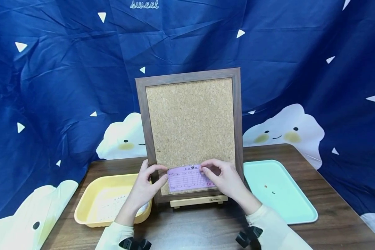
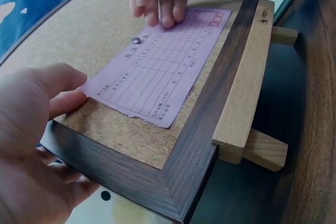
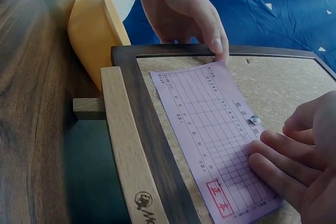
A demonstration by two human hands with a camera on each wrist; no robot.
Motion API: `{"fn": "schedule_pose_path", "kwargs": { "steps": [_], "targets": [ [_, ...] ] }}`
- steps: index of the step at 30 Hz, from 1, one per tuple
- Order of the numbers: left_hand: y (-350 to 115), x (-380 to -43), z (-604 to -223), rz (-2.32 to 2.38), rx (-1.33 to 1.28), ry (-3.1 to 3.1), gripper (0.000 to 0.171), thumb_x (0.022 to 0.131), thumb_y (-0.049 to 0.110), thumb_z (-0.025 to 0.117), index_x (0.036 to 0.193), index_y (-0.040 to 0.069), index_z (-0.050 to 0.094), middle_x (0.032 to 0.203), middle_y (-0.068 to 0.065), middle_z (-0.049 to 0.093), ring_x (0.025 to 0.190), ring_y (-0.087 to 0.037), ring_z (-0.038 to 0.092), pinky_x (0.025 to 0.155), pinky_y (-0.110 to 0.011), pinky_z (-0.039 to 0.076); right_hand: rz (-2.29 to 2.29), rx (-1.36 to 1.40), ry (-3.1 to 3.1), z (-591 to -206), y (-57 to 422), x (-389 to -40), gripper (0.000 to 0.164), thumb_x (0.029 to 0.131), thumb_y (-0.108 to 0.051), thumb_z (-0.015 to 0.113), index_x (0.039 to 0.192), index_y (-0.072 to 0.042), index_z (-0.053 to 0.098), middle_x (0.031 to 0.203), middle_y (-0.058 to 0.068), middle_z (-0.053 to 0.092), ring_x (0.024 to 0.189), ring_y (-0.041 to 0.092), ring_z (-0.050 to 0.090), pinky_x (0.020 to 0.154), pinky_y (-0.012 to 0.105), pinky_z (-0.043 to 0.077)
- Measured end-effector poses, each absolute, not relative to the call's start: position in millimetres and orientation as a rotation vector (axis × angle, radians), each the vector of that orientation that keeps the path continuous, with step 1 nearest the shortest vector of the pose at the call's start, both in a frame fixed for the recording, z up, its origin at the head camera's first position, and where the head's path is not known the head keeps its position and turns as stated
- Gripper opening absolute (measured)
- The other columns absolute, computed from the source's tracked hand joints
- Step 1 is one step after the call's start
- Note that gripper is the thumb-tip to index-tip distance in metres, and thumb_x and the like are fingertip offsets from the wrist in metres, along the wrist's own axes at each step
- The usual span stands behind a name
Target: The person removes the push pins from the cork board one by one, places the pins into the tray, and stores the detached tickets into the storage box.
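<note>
A purple printed receipt slip lies against the lower part of a framed cork board. One silver push pin sits at its top edge, near the middle. My left hand grips the board's left side, with some fingers behind the frame. Its index finger and thumb reach the slip's left end on the front. The fingers of my right hand rest on the slip, right of the pin, fairly straight in the right wrist view. A red stamped box marks the slip's lower right corner.
A small wooden easel carries the board on a brown table. On the left stands a yellow tray holding printed papers. A mint tray with two small pins lies on the right. A blue curtain hangs behind.
</note>
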State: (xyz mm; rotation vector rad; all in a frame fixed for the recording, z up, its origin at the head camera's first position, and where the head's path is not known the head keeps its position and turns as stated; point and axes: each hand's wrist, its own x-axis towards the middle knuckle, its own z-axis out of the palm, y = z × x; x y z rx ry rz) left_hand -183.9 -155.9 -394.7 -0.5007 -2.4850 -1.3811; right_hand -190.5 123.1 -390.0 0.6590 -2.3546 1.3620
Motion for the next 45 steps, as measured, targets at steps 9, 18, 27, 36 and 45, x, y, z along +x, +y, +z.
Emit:
{"fn": "schedule_pose_path", "kwargs": {
  "steps": [9,18,27,36,45],
  "targets": [
    [-159,-190,-401,-1.365,-0.515,-2.484,0.016,0.085,0.029,0.072,0.1,0.035,0.067,0.129,0.0,0.035,0.115,-0.02,0.039,0.093,-0.044,0.036,1.368,0.645,-2.397,-392,114,-192,0.011,0.088,-0.01,0.067,0.098,-0.012,0.071,0.086,-0.005,0.072,0.067,0.004,0.061,0.059,0.022,0.05],
    [-158,-189,-401,-1.39,-0.488,-2.477,0.012,0.086,0.032,0.071,0.097,0.034,0.069,0.142,-0.006,0.026,0.135,-0.028,0.023,0.105,-0.054,0.026,1.325,0.634,-2.399,-393,107,-194,0.01,0.087,-0.009,0.067,0.096,-0.012,0.071,0.078,-0.009,0.068,0.064,0.003,0.059,0.058,0.022,0.05],
    [-153,-187,-403,-1.428,-0.453,-2.48,0.01,0.085,0.033,0.072,0.094,0.032,0.07,0.142,-0.006,0.024,0.135,-0.03,0.023,0.106,-0.057,0.024,1.274,0.564,-2.412,-396,98,-189,0.01,0.086,-0.01,0.067,0.096,-0.012,0.071,0.073,-0.012,0.064,0.061,0.0,0.057,0.056,0.02,0.048],
    [-149,-192,-404,-1.449,-0.457,-2.453,0.007,0.084,0.033,0.074,0.09,0.033,0.071,0.132,-0.003,0.03,0.123,-0.02,0.033,0.101,-0.046,0.031,1.228,0.539,-2.37,-397,92,-189,0.009,0.084,-0.009,0.069,0.092,-0.012,0.071,0.073,-0.011,0.064,0.063,0.0,0.056,0.058,0.019,0.049],
    [-146,-191,-403,-1.449,-0.428,-2.482,0.007,0.083,0.034,0.075,0.089,0.034,0.07,0.132,-0.007,0.028,0.123,-0.024,0.034,0.102,-0.049,0.031,1.124,0.559,-2.32,-400,90,-189,0.008,0.083,-0.01,0.071,0.091,-0.012,0.071,0.072,-0.011,0.065,0.061,-0.002,0.054,0.055,0.018,0.047]
  ]
}}
